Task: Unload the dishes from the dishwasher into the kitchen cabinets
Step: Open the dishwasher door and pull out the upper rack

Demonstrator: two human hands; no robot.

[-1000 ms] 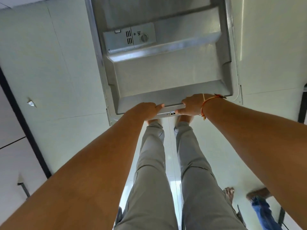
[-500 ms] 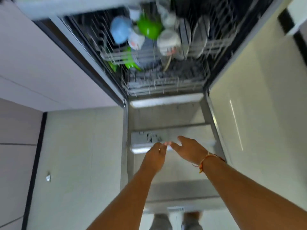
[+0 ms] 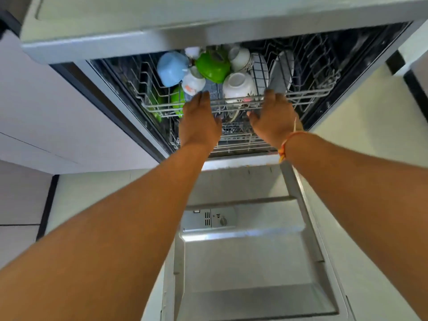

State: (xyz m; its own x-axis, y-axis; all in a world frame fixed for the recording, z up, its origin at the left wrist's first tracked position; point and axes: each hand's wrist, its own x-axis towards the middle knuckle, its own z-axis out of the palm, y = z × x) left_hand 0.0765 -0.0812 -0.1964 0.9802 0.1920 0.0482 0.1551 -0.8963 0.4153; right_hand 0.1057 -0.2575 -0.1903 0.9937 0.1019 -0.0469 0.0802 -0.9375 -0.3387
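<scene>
Both grips are open. The left grip (image 3: 199, 122) and the right grip (image 3: 274, 117) reach forward with fingers nearly straight. Their tips sit at the front rail of the upper rack (image 3: 308, 98), but blur hides whether they curl round the wire. The left fingers (image 3: 202, 98) point up at the rail left of its middle. The right grip meets the rail right of its middle, thumb splayed inward and below the rail. An orange thread bracelet (image 3: 287, 142) circles the right wrist. Both forearms stretch long and almost straight from the lower corners toward the rack.

Inside the rack, behind the rail, stands a blue bowl (image 3: 171, 68) at the left, mouth down. A green bowl (image 3: 213, 66) is beside it toward the middle. A small white cup (image 3: 193, 83) with an orange mark lies between them, nearer the rail. A white bowl (image 3: 239, 86) sits just behind the rail between the two grips. Upright plates (image 3: 281, 70) stand to its right. Below the rack the lower rack (image 3: 240, 140) shows. Nearer than that, the dishwasher door (image 3: 250, 262) lies folded down, its detergent dispenser (image 3: 208, 220) facing up.

Half a second ago both grips hovered over the door beside the dispenser, well short of the rack. A second ago they held the door's edge.
</scene>
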